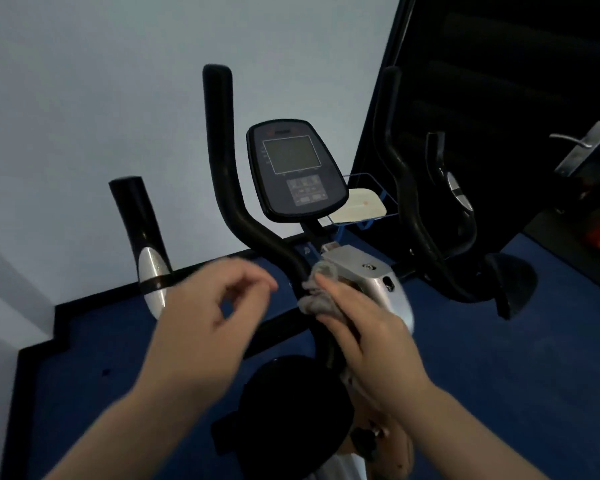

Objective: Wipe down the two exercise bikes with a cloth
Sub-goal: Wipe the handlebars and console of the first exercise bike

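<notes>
At the far left a silver-banded handle [146, 244] stands tilted before the pale wall [84, 98]; next, the left hand [205, 313], blurred, hangs over the blue floor [101, 341] with fingers loosely curled and holding nothing; behind it rises the black handlebar [229, 188] and the console [295, 171]; the right hand [364, 330] presses a grey cloth [314, 292] against the handlebar's base; a door handle [582, 147] shows far right.
</notes>
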{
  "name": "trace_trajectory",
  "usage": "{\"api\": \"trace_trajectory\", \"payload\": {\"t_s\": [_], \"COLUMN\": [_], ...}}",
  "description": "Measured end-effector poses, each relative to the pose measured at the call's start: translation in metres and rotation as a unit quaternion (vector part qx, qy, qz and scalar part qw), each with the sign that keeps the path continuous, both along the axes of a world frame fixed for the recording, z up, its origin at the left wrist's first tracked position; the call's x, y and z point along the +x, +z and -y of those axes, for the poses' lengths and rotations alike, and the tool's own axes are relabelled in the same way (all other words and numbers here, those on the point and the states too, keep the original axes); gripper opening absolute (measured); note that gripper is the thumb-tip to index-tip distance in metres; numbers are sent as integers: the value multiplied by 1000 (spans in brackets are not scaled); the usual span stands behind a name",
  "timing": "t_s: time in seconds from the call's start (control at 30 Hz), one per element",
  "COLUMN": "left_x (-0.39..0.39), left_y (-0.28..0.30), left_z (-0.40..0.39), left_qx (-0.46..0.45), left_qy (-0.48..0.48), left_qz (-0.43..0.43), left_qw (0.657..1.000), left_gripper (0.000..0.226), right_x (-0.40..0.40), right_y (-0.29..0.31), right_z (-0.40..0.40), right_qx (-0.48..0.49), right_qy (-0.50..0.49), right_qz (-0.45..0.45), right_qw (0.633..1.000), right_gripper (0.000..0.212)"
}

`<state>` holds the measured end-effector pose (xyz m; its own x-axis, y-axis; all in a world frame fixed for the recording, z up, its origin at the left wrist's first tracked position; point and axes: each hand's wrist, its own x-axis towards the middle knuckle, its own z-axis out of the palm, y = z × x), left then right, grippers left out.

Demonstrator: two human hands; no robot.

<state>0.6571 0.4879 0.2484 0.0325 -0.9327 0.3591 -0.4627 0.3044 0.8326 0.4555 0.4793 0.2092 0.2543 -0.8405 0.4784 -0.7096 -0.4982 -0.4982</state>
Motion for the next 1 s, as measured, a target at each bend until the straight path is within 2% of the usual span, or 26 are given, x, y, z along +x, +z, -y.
{"api": "trace_trajectory", "payload": {"t_s": [0.07,0.13,0.2,0.3,0.37,0.47,0.53,0.63,0.73,0.8,0.87,0.93,1.0], "left_x": [-11,-17,-19,-20,-20,-22,-22,-23,-23,-23,-22,-23,-22], "left_y": [-16,-26,-27,-26,-27,-31,-34,-36,-35,-35,-34,-32,-30], "left_z": [-11,-17,-20,-24,-24,-25,-26,-28,-28,-28,-28,-29,-31], "left_qx": [35,44,36,26,28,44,50,39,9,-4,-12,-32,-61], "left_qy": [-2,9,23,36,50,78,100,131,153,164,171,170,162], "left_qz": [10,34,49,67,68,40,29,41,41,37,39,50,61], "left_qw": [999,998,998,997,996,995,993,990,987,986,984,984,983], "left_gripper": [13,17,16,16,16,17,17,19,22,27,22,17,16], "right_x": [-5,10,21,11,-4,3,19,18,-7,-14,-2,25,40], "right_y": [6,12,8,-4,-9,-3,4,1,6,15,24,25,14], "right_z": [18,38,44,20,7,28,42,27,11,25,42,46,39], "right_qx": [-26,49,104,114,114,68,79,128,202,154,99,116,100], "right_qy": [-14,-65,-73,-45,-32,-89,-102,-75,-5,1,20,81,102], "right_qz": [-79,-62,2,27,4,-43,-36,66,158,206,266,263,183], "right_qw": [996,995,992,992,993,993,991,987,967,966,959,955,973], "right_gripper": [43,38,28,34,39,32,30,29,31,21,13,14,17]}}
